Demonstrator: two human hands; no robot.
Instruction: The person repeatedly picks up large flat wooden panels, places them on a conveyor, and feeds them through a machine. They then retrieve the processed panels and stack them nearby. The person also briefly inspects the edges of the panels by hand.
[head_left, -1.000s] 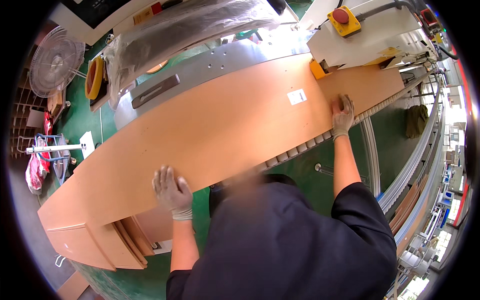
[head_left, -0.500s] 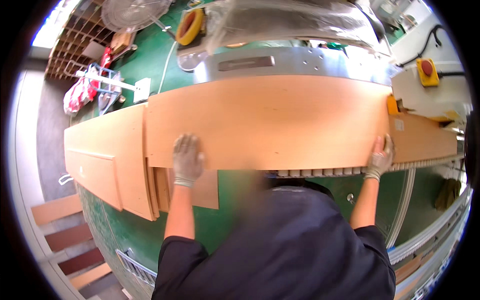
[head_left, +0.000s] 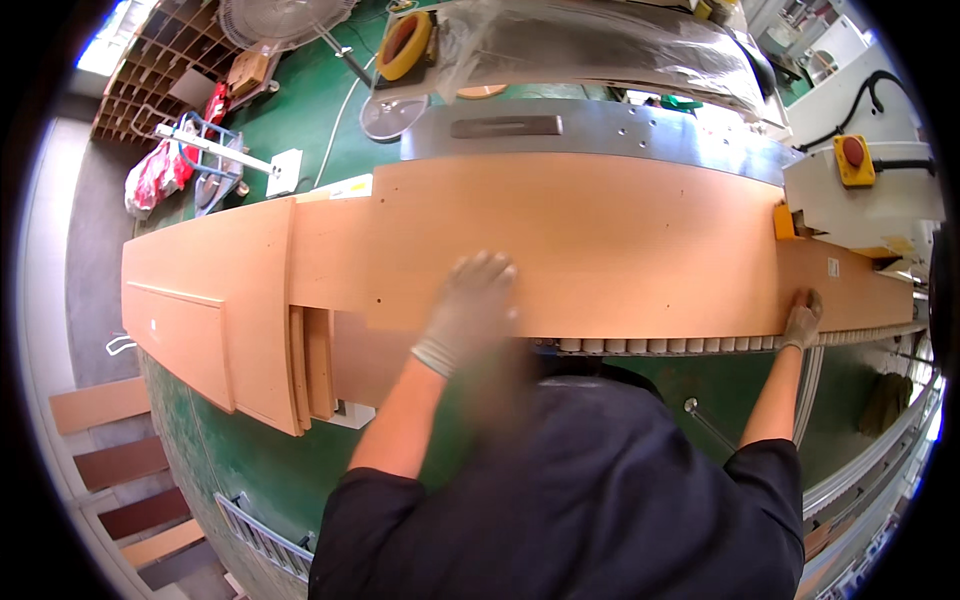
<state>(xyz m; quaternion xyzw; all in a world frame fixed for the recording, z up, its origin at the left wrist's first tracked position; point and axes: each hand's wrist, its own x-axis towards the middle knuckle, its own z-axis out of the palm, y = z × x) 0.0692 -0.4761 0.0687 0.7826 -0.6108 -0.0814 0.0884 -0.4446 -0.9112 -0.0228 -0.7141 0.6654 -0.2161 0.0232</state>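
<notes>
A long, light wood-coloured panel [head_left: 590, 250] lies flat before me, with small dark holes near its edges. My left hand [head_left: 472, 305], in a pale glove, rests on its top near the front edge. The fingers are stretched out and slightly blurred. My right hand [head_left: 803, 320], also gloved, is at the front edge by the panel's right end, fingers bent and a little apart. It touches the edge of a second panel [head_left: 850, 280], which carries a small white label and continues to the right. Neither hand is wrapped round anything.
A row of rollers [head_left: 650, 346] runs under the front edge. Stacked panels [head_left: 215, 250] stand at the left. Behind lies a metal plate [head_left: 600, 130]; a yellow box with a red button [head_left: 854, 161] is on the machine at right. A fan [head_left: 280, 15] stands far left.
The large panel and the labelled panel have slid right, uncovering another board at the left. My left hand has moved right across the panel; my right hand has shifted right and slightly nearer.
</notes>
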